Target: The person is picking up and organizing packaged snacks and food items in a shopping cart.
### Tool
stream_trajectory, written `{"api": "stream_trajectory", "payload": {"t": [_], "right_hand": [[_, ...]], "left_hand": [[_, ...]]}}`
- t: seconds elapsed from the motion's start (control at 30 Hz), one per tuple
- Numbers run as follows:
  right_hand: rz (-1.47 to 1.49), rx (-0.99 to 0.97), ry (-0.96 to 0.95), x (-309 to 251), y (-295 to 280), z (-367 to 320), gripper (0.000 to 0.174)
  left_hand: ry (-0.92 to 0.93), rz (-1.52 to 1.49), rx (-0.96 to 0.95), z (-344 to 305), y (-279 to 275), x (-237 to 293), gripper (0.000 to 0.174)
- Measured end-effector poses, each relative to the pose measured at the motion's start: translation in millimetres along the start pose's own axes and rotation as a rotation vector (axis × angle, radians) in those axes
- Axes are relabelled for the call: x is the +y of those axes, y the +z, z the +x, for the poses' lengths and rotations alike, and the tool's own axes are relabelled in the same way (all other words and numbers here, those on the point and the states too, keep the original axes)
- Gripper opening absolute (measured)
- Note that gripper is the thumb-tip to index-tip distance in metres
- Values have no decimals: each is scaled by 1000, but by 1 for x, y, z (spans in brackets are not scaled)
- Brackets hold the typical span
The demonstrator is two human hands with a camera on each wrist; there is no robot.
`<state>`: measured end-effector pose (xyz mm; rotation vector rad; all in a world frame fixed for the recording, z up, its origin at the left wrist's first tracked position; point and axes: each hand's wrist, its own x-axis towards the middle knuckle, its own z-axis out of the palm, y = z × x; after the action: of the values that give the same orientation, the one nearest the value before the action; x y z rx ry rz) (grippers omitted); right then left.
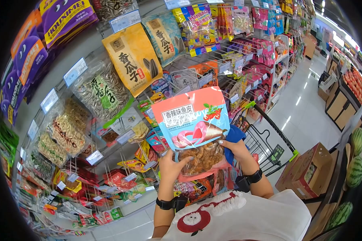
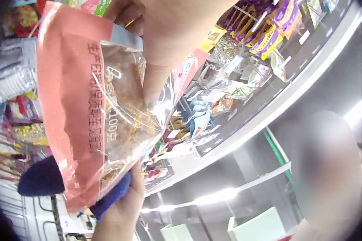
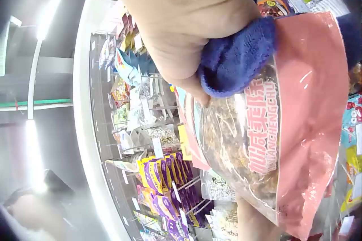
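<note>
Both hands hold up a pink and light-blue bag of fish-skin snacks (image 1: 195, 116) in front of the chest, its printed front turned toward the head camera. Brown pieces show through its clear lower window. My left hand (image 1: 169, 168) pinches the lower left edge, thumb across the window and fingers behind. On the opposite edge my right hand (image 1: 240, 152) grips with its thumb in front. A dark-blue knitted cloth (image 3: 240, 54) is tucked between the right hand and the bag. In the left wrist view, the bag's pink bottom strip (image 2: 65, 100) carries dark print.
Shelves of hanging snack bags run along the left, among them a yellow sunflower-seed bag (image 1: 132, 60). A shopping cart (image 1: 265, 144) stands just beyond the right hand. Further right are a cardboard box (image 1: 305, 172) and watermelons (image 1: 356, 172). A tiled aisle (image 1: 297, 104) leads back.
</note>
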<state>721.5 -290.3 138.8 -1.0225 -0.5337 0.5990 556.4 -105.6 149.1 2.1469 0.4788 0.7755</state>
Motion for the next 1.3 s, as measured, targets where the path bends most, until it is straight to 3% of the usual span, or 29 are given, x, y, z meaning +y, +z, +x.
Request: {"api": "stream_trajectory", "payload": {"t": [0.1, 0.2, 0.3, 0.4, 0.53, 0.63, 0.73, 0.77, 0.87, 0.9, 1.03, 1.13, 1.27, 1.3], "right_hand": [[-89, 4, -62, 0, 2, -1, 44], [-168, 38, -74, 2, 3, 0, 41], [-156, 56, -67, 0, 9, -1, 38], [-139, 74, -16, 6, 7, 0, 37], [-36, 83, 24, 11, 9, 0, 34], [14, 88, -17, 13, 12, 1, 34], [-56, 113, -87, 10, 14, -1, 35], [-98, 126, -111, 9, 15, -1, 36], [-334, 123, -299, 11, 14, -2, 35], [-355, 149, -351, 13, 17, -2, 34], [-508, 236, -312, 6, 31, -11, 33], [-395, 307, -416, 9, 41, -12, 21], [-344, 360, -402, -1, 58, -22, 24], [-426, 299, -433, -8, 63, -26, 27]], "left_hand": [[4, 269, 20, -1, -8, 21, 47], [-106, 227, -7, -4, -5, 16, 44], [-132, 72, 51, -5, -6, 23, 37], [-107, 31, 100, -8, -5, 20, 42], [-3, 28, 201, -8, -3, 18, 42], [-63, 173, 118, -7, -7, 16, 47], [58, 390, 164, -4, -3, 6, 55], [3, 429, 94, -4, -5, 16, 67], [198, 306, 125, -4, 6, 13, 75], [169, 194, 23, -6, 10, 17, 85], [-23, 386, -65, -19, 24, 55, 99], [41, 292, -68, -20, 26, 53, 97], [243, -33, -114, -16, 42, 37, 107], [219, -29, -69, -16, 47, 37, 112]]}}
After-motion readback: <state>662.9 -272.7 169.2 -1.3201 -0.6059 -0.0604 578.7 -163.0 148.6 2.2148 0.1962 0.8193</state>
